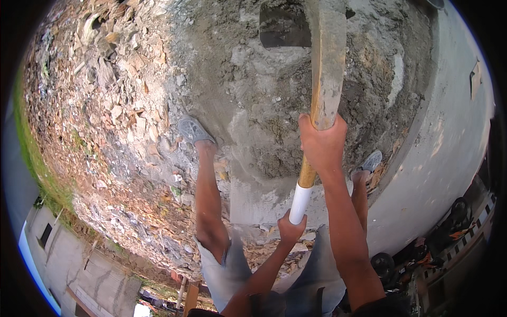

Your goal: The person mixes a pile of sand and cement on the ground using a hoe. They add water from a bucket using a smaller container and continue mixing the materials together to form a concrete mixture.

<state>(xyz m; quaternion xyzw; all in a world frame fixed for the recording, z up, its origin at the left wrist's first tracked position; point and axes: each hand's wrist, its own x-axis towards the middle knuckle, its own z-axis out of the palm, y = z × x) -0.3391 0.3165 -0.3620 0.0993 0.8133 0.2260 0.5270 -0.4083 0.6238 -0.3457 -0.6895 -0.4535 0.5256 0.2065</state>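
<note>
My right hand (322, 142) grips a long wooden tool handle (326, 74), its upper part smeared with grey. Lower down, my left hand (290, 227) is closed around the same handle below its white sleeve section (301, 203). The handle runs up past the top edge. Beside its upper part is a dark squarish shape (282, 29); I cannot tell whether it is the tool's blade or an opening. Grey, lumpy wet mortar (277, 148) lies under the handle, on a pale slab (256, 206) between my feet.
My sandalled feet (193, 129) stand either side of the mortar. Rubble and dry leaves (111, 105) cover the left, with grass (37, 158) beyond. A plastered wall (443, 132) runs along the right, motorbikes (449, 222) at lower right. A building (68, 253) shows at lower left.
</note>
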